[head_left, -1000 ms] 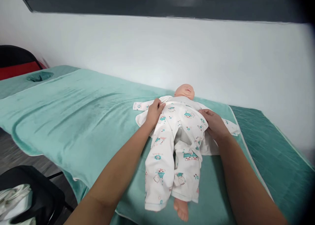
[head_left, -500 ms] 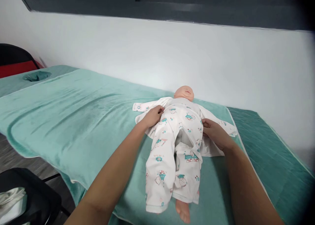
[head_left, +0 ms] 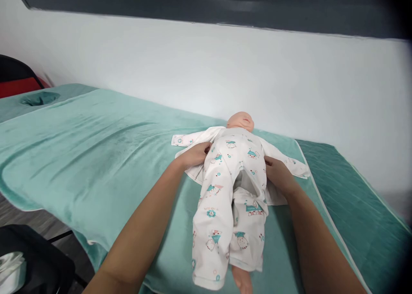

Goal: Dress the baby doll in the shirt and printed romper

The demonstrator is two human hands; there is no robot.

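Note:
A baby doll [head_left: 240,120] lies on its back, head toward the wall, one bare foot showing below the trousers. White printed baby trousers [head_left: 213,199] cover its legs and reach high up the torso, with a gap at the crotch. Under them, a white long-sleeved baby shirt [head_left: 288,162] is spread out to both sides with the arms in its sleeves. At the left side of the trouser waist, my left hand [head_left: 195,154] has its fingers curled in against the cloth. My right hand [head_left: 279,174] pinches the opposite side, its fingertips partly hidden by the fabric.
A mint-green blanket [head_left: 96,156] covers the padded table [head_left: 357,195], which stands against a white wall [head_left: 206,62]. The table has a face hole [head_left: 40,98] at far left. A black chair [head_left: 38,255] with a white packet [head_left: 12,271] stands at lower left.
The trousers have shifted slightly toward me and right, and the crotch gap looks wider. My left hand has moved a little left; my right hand stays at the right side.

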